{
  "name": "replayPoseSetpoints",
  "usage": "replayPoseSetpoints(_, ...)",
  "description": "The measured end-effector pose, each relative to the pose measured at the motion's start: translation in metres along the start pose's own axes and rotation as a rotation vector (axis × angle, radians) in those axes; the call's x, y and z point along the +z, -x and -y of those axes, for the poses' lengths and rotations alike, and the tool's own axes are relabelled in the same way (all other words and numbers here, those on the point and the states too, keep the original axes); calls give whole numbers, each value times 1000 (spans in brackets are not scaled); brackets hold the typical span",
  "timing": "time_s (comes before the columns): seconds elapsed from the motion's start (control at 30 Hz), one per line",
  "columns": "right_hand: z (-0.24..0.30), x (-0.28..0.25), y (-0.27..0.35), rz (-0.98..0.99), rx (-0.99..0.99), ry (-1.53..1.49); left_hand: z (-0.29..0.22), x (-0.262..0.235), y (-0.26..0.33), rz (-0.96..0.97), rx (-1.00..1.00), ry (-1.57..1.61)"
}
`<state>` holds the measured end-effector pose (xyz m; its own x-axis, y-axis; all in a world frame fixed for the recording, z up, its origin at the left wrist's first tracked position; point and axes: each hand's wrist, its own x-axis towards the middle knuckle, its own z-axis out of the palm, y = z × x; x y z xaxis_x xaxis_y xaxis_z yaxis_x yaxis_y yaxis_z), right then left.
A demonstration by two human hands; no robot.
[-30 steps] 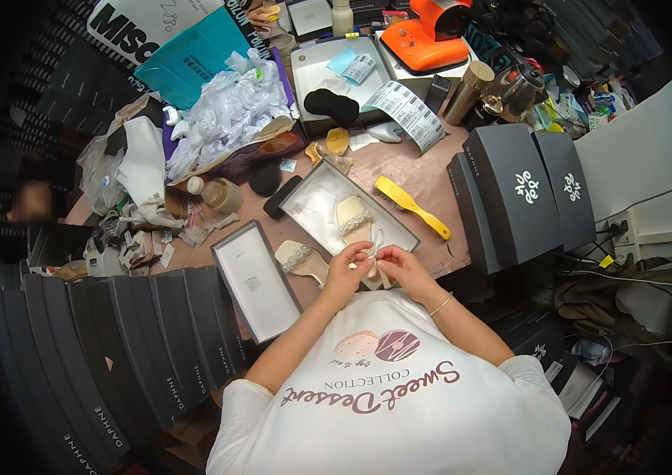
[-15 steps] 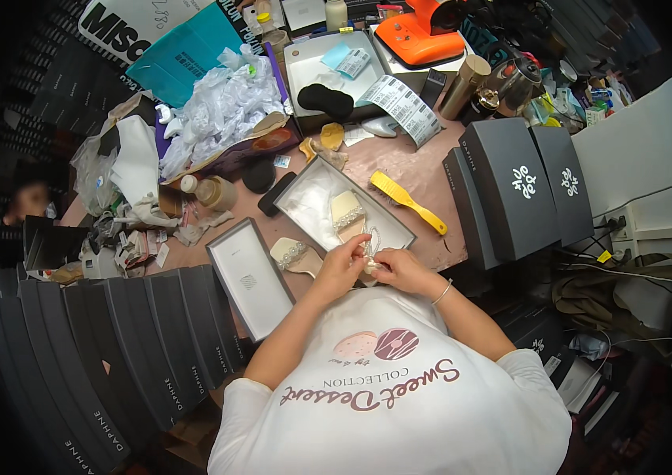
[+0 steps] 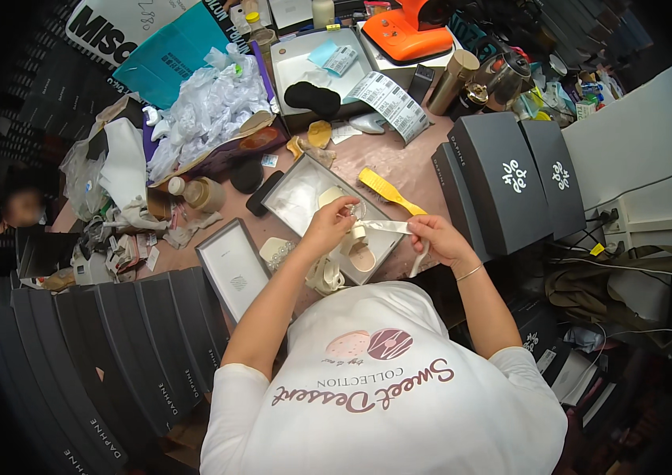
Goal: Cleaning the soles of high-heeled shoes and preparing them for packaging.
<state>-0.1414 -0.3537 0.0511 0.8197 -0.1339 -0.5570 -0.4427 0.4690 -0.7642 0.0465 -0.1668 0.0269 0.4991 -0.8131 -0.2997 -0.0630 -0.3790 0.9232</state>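
Between finger and thumb, my right hand (image 3: 440,238) grips a white satin ribbon (image 3: 387,226), its loose end hanging below the fingers. The ribbon stretches toward my left hand (image 3: 331,225), whose fingers are pinched together over a cream heeled sandal (image 3: 362,255). What the left fingers hold, if anything, I cannot make out. The sandal lies in an open grey shoebox (image 3: 383,260), partly hidden by my left hand. A second cream sandal with a beaded strap (image 3: 275,250) lies beside the box, partly covered by my left forearm; bunched white ribbon (image 3: 325,276) is next to it.
A grey box lid (image 3: 229,265) lies to the left, a yellow brush (image 3: 387,188) beyond the box. Dark shoeboxes stand at the right (image 3: 498,170) and lower left (image 3: 122,340). Farther back are a box of crumpled tissue (image 3: 213,107), a label strip (image 3: 394,103) and a bottle (image 3: 203,192).
My hands were together over the ribbon; now they are apart. The right hand has moved right, drawing the ribbon out, and the left has moved a little left and up.
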Motion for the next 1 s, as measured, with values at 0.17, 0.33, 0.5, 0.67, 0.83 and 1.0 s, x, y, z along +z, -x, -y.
replayPoseSetpoints(0.17, 2, -13, 11, 43, -163, 615, -8, -5, -6, 173, -96, 123)
replayPoseSetpoints(0.33, -9, 28, -7, -86, -336, 674, -5, -3, -8, 313, -132, 242)
replayPoseSetpoints(0.5, -26, 58, -36, -18, -300, 636, -5, -6, 2, 319, -90, 207)
replayPoseSetpoints(0.67, -35, 69, -34, -78, -312, 617, -13, -4, 13, 227, 0, 66)
replayPoseSetpoints(0.83, -37, 59, -36, 61, -253, 639, -21, -1, 18, 229, 333, -414)
replayPoseSetpoints(1.0, -42, 51, -40, 142, -371, 666, -22, 6, 18, 217, 623, -720)
